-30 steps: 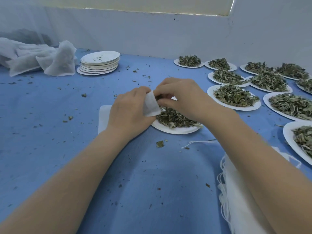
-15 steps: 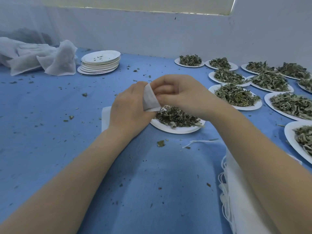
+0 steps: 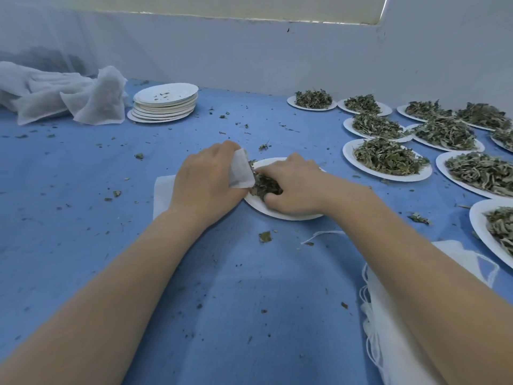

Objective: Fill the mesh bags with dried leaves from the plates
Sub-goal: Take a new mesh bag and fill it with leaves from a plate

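Observation:
My left hand [image 3: 206,182] grips a small white mesh bag [image 3: 241,170] by its mouth, at the left rim of a white plate [image 3: 288,214] in the middle of the blue table. My right hand [image 3: 294,184] lies on that plate with its fingers curled round a clump of dried green leaves [image 3: 265,186] next to the bag's mouth. Most of the plate's leaves are hidden under this hand. The rest of the bag [image 3: 162,193] lies flat on the table under my left hand.
Several plates heaped with dried leaves [image 3: 387,159] fill the right side. A stack of used plates [image 3: 165,102] and a heap of white mesh cloth [image 3: 69,95] sit at the back left. A pile of mesh bags with strings [image 3: 388,329] lies near right. Leaf crumbs are scattered about.
My right hand has let go of the bag's mouth and dropped onto the plate, closing on the leaves. Both hands have lowered toward the table.

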